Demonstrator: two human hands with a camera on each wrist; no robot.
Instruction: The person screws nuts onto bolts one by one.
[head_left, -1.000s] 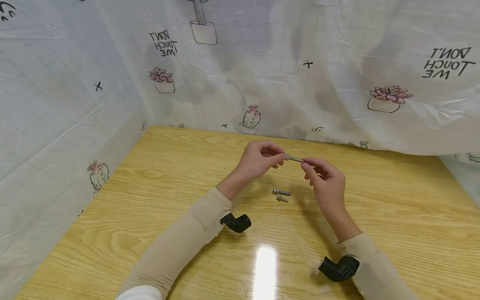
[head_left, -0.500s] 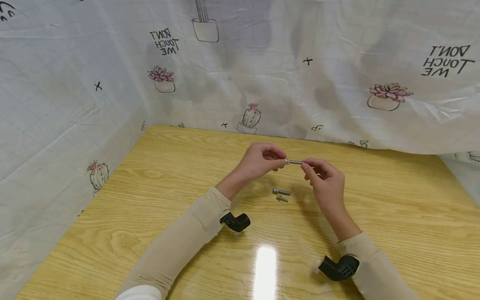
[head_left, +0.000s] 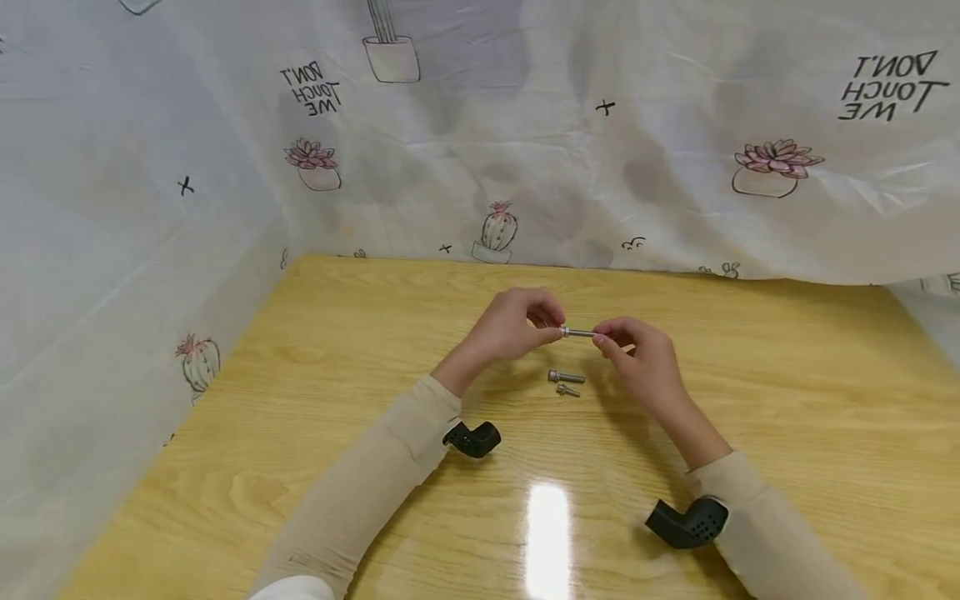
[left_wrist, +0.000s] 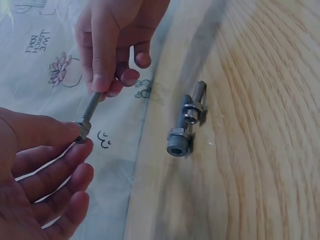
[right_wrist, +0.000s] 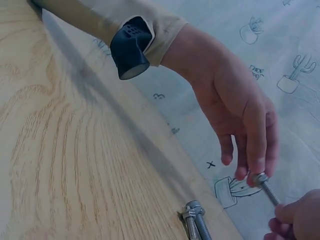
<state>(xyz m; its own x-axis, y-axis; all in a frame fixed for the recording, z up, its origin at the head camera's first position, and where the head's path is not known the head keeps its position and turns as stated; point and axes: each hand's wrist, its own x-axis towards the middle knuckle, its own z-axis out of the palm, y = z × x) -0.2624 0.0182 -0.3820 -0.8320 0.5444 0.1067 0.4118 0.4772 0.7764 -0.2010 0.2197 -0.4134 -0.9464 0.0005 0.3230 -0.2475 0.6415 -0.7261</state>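
A long silver bolt (head_left: 581, 333) with a nut close to its head is held nearly level above the table, between both hands. My left hand (head_left: 517, 323) pinches the head and nut end with thumb and fingertips; its other fingers are spread in the left wrist view. My right hand (head_left: 645, 358) pinches the threaded tip, covering it. Below them, two more bolts lie side by side on the wood: a thicker socket-head bolt (left_wrist: 178, 140) with a nut near its head, and a smaller bolt (left_wrist: 195, 105), also with a nut.
The wooden table (head_left: 360, 350) has a bright light reflection near its front. A white plastic sheet (head_left: 525, 150) with cactus drawings hangs along the back and left edges. Black wrist mounts, left (head_left: 472, 439) and right (head_left: 687, 523), jut inward from the beige sleeves.
Both hands have lowered slightly in the head view with the bolt, which has gone from slanted to nearly level. The head view has shifted a little. The two bolts on the table stay put.
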